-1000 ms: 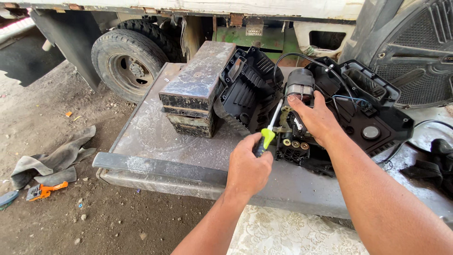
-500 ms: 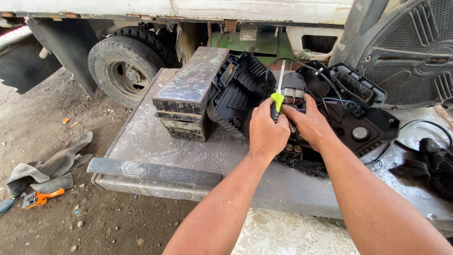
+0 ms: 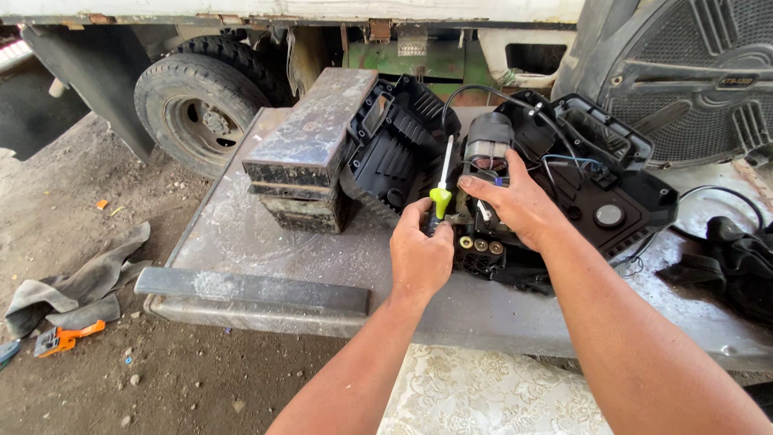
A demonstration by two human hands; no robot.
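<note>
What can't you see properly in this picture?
All in the head view:
- Screwdriver handle: mostly hidden inside the left hand.
- Motor lower part: covered by the right hand.
- Tire top: hidden under the truck body.
- Round black grille: cut off by the top and right edges.
- Orange tool on the ground: too small to identify.

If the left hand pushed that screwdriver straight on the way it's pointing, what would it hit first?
Probably the grey motor. The left hand holds the screwdriver with its shaft pointing up and away, its tip right beside the motor in the opened black housing. Depth is hard to judge.
</note>
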